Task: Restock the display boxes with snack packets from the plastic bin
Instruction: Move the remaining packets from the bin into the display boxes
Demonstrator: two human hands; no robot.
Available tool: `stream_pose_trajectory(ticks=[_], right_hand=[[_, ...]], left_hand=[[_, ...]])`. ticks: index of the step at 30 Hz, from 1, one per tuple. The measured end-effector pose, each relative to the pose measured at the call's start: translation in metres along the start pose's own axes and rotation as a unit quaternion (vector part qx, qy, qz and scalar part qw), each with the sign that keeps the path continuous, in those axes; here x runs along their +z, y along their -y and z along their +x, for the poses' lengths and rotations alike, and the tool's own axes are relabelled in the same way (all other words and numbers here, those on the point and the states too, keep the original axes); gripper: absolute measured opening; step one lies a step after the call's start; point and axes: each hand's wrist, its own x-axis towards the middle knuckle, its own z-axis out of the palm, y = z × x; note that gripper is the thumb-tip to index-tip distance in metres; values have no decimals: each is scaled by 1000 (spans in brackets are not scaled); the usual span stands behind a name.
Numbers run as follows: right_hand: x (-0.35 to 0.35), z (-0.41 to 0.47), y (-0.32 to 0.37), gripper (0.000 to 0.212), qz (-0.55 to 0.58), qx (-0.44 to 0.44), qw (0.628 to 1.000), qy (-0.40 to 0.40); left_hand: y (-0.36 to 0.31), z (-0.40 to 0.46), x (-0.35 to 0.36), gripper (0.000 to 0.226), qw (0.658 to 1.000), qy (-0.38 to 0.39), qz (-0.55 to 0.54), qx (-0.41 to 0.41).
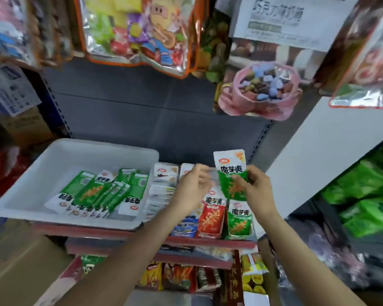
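Green-and-white snack packet stands upright above the display boxes, pinched low in the right hand. Left hand is blurred beside it; its grip is unclear. More packets lie in the white plastic bin at left.

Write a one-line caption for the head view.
Both hands hold a green snack packet above shelf display boxes, beside the white bin.

Even, soft light falls from above, bright enough, with hardly any hard shadows. The left hand is smeared with motion blur. Shiny hanging bags up top catch glare and look soft. Edges bend with the wide lens; the right-side green packets are blurred.
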Motion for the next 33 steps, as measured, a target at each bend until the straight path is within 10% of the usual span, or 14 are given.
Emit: stream_pose_trajectory(ticks=[5,10,18,25,33], right_hand=[[-43,9,-31,8,-1,17,999,-33],[-57,19,-46,11,24,20,998,-55],[-63,33,-46,18,112,53,991,-46],[-51,34,-76,20,-124,133,974,137],[-55,37,-72,33,-256,48,952,164]], left_hand=[[2,10,58,53,931,138,327,83],[2,28,79,58,882,178,420,122],[4,27,83,33,897,173,371,163],[6,22,77,40,908,186,340,161],[5,15,74,39,922,196,308,130]])
